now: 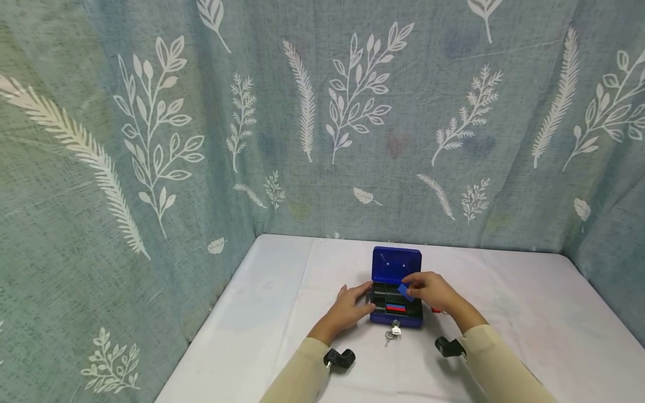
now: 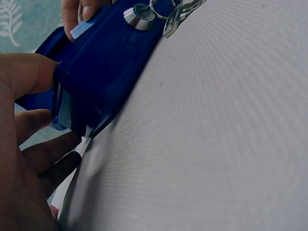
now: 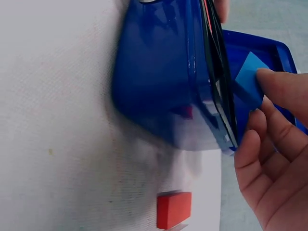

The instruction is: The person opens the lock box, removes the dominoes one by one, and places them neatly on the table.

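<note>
A blue cash box (image 1: 381,318) stands on the table with its lid (image 1: 390,272) raised at the back. Inside lies a black tray (image 1: 379,299) divided into compartments. My right hand (image 1: 434,288) pinches a blue block (image 3: 248,86) between thumb and fingers, over the tray's right part. My left hand (image 1: 346,309) touches the left side of the box, thumb at the rim and fingers spread along the wall. A red and blue strip of pieces (image 1: 396,308) shows in a front compartment. Keys (image 1: 389,336) hang on a ring from the front lock (image 2: 139,18).
A red block (image 3: 173,210) lies on the white-covered table (image 1: 282,313), just right of the box. Behind the table hangs a blue-green curtain (image 1: 302,196) with white leaf prints. Each wrist carries a black camera mount (image 1: 340,358).
</note>
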A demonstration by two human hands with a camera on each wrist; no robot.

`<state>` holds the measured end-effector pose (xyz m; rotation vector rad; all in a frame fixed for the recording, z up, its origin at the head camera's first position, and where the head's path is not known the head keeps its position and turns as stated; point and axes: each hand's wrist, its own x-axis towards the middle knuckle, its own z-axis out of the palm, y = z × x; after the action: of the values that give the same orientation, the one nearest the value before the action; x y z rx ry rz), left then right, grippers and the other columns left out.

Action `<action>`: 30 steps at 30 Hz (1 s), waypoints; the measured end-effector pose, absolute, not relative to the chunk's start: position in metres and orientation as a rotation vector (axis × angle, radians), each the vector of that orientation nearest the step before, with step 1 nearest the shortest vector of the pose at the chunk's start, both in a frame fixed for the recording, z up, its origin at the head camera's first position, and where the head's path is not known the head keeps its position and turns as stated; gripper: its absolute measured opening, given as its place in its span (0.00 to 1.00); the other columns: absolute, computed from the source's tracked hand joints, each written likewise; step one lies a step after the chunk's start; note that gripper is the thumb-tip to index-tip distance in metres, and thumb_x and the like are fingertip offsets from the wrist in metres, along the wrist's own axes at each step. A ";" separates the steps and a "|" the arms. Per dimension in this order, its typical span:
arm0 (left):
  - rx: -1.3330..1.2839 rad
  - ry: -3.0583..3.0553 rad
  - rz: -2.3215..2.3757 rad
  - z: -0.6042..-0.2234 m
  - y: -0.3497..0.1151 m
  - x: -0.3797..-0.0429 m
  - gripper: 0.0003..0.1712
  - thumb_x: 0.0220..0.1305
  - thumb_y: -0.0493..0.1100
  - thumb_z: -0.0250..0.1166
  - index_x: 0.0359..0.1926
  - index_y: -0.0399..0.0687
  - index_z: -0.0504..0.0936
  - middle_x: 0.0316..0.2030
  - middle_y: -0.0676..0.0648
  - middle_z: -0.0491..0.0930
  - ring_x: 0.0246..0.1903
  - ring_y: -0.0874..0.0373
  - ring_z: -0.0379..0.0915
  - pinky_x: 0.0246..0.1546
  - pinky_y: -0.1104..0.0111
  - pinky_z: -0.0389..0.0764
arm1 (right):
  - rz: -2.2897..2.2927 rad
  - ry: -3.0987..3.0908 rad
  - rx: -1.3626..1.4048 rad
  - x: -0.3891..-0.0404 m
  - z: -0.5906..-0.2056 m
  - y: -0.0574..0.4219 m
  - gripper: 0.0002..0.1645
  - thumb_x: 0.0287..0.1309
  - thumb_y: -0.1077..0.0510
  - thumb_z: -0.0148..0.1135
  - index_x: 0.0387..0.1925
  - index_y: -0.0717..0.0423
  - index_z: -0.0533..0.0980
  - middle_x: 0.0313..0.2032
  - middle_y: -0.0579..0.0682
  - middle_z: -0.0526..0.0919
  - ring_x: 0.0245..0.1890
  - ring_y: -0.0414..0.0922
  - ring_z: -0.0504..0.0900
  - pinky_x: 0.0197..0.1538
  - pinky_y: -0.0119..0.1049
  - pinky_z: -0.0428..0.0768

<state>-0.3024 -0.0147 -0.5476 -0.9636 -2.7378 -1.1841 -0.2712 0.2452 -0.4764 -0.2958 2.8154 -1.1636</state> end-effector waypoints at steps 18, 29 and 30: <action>-0.958 -2.739 -1.190 -0.546 -0.014 -0.301 0.36 0.61 0.51 0.63 0.70 0.49 0.68 0.61 0.49 0.74 0.65 0.56 0.64 0.70 0.46 0.42 | -1.382 2.763 -0.230 -0.261 -0.485 0.263 0.20 0.57 0.63 0.66 0.52 0.64 0.79 0.36 0.51 0.83 0.29 0.44 0.81 0.33 0.38 0.81; -0.957 -2.732 -1.186 -0.547 -0.014 -0.302 0.36 0.60 0.51 0.63 0.70 0.50 0.69 0.61 0.49 0.75 0.64 0.56 0.65 0.70 0.46 0.43 | -1.395 2.728 -0.170 -0.259 -0.487 0.270 0.20 0.58 0.63 0.66 0.53 0.63 0.79 0.39 0.53 0.83 0.30 0.45 0.82 0.32 0.39 0.81; -0.956 -2.732 -1.183 -0.547 -0.014 -0.302 0.36 0.60 0.52 0.63 0.70 0.50 0.69 0.61 0.49 0.75 0.64 0.57 0.65 0.70 0.46 0.43 | -1.392 2.726 -0.160 -0.259 -0.487 0.271 0.20 0.58 0.63 0.66 0.53 0.62 0.79 0.39 0.53 0.83 0.30 0.46 0.82 0.32 0.40 0.81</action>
<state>-0.3017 -0.0145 -0.5467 -0.9561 -2.7324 -1.1831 -0.2591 0.2709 -0.4874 -0.1599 2.7262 -1.3916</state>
